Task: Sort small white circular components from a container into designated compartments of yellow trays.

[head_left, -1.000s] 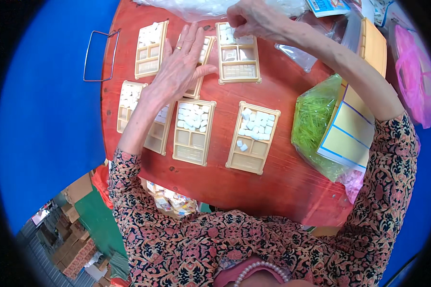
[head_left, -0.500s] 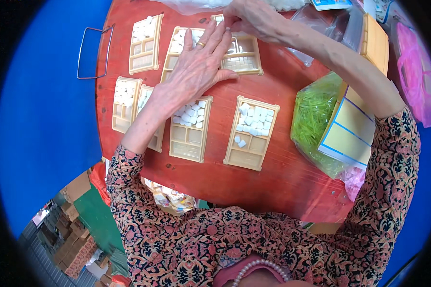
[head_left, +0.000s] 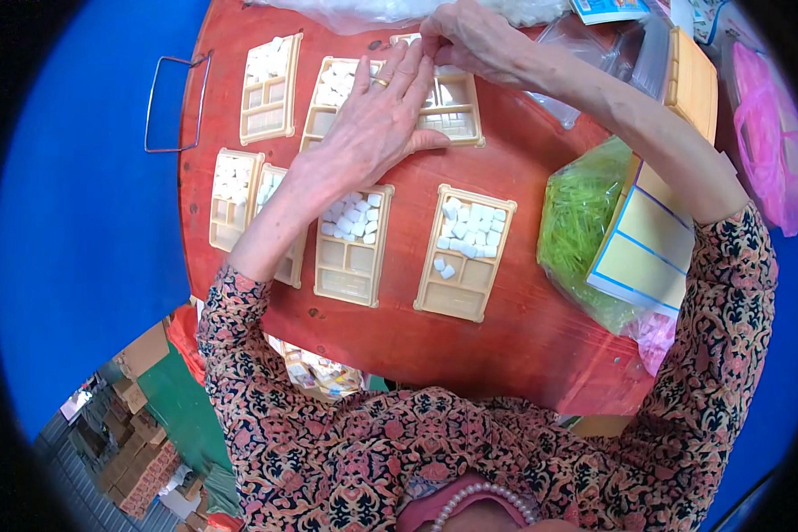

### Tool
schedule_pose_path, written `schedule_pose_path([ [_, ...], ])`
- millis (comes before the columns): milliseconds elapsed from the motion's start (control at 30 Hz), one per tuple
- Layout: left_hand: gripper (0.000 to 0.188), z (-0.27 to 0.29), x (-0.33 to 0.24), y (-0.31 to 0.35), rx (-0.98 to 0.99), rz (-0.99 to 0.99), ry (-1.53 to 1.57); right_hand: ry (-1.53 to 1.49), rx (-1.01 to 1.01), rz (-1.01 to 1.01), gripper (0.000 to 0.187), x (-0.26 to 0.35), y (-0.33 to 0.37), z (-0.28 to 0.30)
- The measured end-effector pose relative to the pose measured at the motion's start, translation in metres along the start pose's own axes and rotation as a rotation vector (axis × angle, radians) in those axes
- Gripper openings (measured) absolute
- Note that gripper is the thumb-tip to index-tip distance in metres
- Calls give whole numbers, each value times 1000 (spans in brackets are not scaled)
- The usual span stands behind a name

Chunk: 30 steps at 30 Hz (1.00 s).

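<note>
My left hand (head_left: pixel 371 124) lies stretched out over the far middle trays, palm down, fingers long and thumb apart, with a ring on one finger. Under and beside it are a beige compartment tray (head_left: pixel 317 121) of small white rounded blocks (head_left: pixel 337 82) and another beige tray (head_left: pixel 477 124), its front compartments bare. My right hand (head_left: pixel 457 40) is bent with its fingertips pinched together over the farthest tray (head_left: pixel 399 38), close to the left fingertips. Whatever sits in that pinch is hidden.
More beige trays with white blocks stand at the far left (head_left: pixel 271 126), near left (head_left: pixel 231 235), near middle (head_left: pixel 350 282) and near right (head_left: pixel 455 298). On the right are a bag of green shreds (head_left: pixel 581 208), a blue-lined yellow sheet (head_left: pixel 643 239) and stacked beige trays (head_left: pixel 693 84). Clear plastic (head_left: pixel 355 16) lies at the back.
The trays and table appear slightly lower in view. Both hands stay over the same far trays, the right one shifted slightly, its fingers still pinched.
</note>
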<state>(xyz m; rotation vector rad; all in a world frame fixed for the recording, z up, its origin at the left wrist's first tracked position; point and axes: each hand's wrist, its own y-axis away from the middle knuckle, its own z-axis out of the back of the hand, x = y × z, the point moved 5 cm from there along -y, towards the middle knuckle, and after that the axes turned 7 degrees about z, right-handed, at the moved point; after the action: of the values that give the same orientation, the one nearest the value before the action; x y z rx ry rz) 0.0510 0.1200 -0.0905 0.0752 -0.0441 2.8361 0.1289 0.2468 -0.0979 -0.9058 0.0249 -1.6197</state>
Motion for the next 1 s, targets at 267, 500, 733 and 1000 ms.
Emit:
schedule_pose_path([
  [267,82,5,3,0,-27,56,130,-32,-141,13,11,-11,6,25],
  [500,83,3,7,-1,-24,15,48,312,-60,101,8,33,36,0],
  [733,85,0,7,-2,-32,-20,-58,330,13,112,9,48,42,-1],
  [1000,81,0,12,-1,-20,-18,-33,193,-122,106,14,37,22,18],
])
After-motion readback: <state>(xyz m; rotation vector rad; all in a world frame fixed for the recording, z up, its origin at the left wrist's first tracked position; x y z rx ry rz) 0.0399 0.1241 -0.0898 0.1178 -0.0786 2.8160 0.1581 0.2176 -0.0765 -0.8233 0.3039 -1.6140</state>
